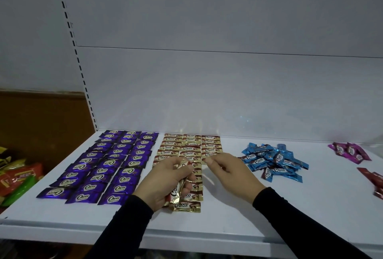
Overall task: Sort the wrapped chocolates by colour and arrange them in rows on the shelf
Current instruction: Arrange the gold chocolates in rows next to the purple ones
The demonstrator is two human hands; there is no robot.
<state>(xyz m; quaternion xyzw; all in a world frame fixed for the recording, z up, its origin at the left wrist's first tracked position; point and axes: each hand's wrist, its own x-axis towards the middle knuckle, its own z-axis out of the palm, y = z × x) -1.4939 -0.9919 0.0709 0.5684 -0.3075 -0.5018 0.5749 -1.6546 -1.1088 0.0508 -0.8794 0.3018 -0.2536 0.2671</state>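
Observation:
Purple chocolates (107,163) lie in three neat rows at the left of the white shelf (228,223). Gold chocolates (188,148) lie in three rows in the middle. My left hand (165,180) grips a bunch of gold chocolates (182,192) above the middle gold rows. My right hand (230,169) hovers over the right gold row, with thumb and forefinger pinching the end of a gold chocolate (205,161). Blue chocolates (273,161) lie in a loose heap to the right. Pink chocolates (350,152) and red ones (373,180) lie at the far right.
The shelf's grey back panel (207,82) rises behind the rows. A slotted upright (83,76) stands at the left. Bags of snacks (18,178) sit below the shelf's left end. Bare shelf lies between the gold rows and the blue heap.

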